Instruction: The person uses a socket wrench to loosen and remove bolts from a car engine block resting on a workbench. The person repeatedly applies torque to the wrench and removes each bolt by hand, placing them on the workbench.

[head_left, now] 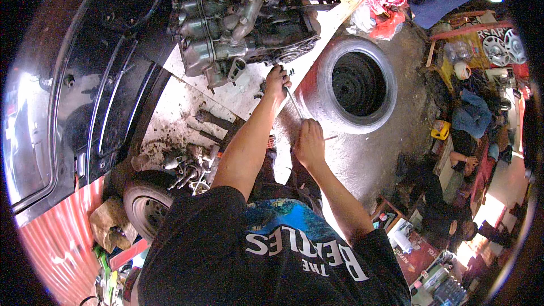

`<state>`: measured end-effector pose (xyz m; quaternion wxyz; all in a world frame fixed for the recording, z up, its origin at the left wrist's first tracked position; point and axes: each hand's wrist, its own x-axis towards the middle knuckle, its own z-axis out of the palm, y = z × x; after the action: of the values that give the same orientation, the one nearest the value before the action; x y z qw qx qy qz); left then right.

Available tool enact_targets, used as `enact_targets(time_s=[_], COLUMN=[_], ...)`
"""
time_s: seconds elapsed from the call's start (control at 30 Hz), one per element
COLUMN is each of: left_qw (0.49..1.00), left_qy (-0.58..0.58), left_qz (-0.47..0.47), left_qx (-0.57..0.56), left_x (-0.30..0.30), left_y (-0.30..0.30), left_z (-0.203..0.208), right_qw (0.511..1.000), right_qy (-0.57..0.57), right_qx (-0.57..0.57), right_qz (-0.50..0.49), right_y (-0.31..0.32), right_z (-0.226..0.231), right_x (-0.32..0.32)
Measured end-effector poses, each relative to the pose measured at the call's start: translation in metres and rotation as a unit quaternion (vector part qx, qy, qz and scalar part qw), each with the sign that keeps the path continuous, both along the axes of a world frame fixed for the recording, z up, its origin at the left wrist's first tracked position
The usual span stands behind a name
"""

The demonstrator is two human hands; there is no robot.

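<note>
A greasy metal engine [243, 22] lies at the top middle, on a pale, dirty surface. My left hand [277, 83] is closed beside the engine's near lower edge, around the far end of a thin metal wrench [294, 103]. The wrench's shaft slants down and right to my right hand [310, 143], which is closed over its near end. A short bar end pokes out to the right of that fist. My left fingers hide the wrench's tip, so I cannot see what it meets on the engine.
A large tire [362, 85] lies right of my hands. Loose greasy metal parts [190, 167] and a wheel [146, 207] are at lower left. A black vehicle panel [85, 79] fills the left. People [447, 192], a yellow jug [440, 130] and benches are at the right.
</note>
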<state>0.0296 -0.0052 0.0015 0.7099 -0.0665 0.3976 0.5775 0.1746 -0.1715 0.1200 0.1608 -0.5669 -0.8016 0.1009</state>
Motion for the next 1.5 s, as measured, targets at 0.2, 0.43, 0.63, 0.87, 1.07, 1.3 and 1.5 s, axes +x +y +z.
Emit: enact_targets(time_s=[0.2, 0.43, 0.63, 0.87, 1.07, 1.3, 1.5], left_qw=[0.999, 1.000, 1.000, 1.000, 0.999, 0.982, 0.999], left_qy=[-0.029, -0.020, -0.028, -0.027, 0.038, 0.163, -0.019], left_qz=[0.017, 0.010, -0.003, -0.011, -0.023, -0.083, -0.049], left_qx=[0.004, -0.018, -0.006, -0.010, -0.021, -0.049, 0.010], left_x=[0.000, 0.003, -0.004, -0.001, -0.006, -0.006, -0.008], left_y=[0.004, 0.004, 0.002, 0.003, 0.002, 0.005, 0.000], left_z=[-0.013, -0.002, -0.005, -0.002, -0.005, -0.007, 0.002], right_qw=[0.957, 0.816, 0.532, 0.520, 0.403, 0.173, 0.123], right_qy=[0.231, 0.448, 0.651, 0.667, 0.662, 0.755, 0.798], right_qx=[-0.081, -0.259, -0.388, -0.333, -0.346, -0.480, -0.506], right_qz=[-0.156, -0.259, -0.378, -0.417, -0.529, -0.412, -0.303], right_y=[-0.091, -0.071, -0.044, -0.023, -0.012, -0.025, -0.023], right_z=[-0.020, -0.107, -0.094, -0.113, -0.059, -0.089, -0.088], right_x=[0.048, 0.039, 0.028, 0.009, -0.021, -0.012, 0.011])
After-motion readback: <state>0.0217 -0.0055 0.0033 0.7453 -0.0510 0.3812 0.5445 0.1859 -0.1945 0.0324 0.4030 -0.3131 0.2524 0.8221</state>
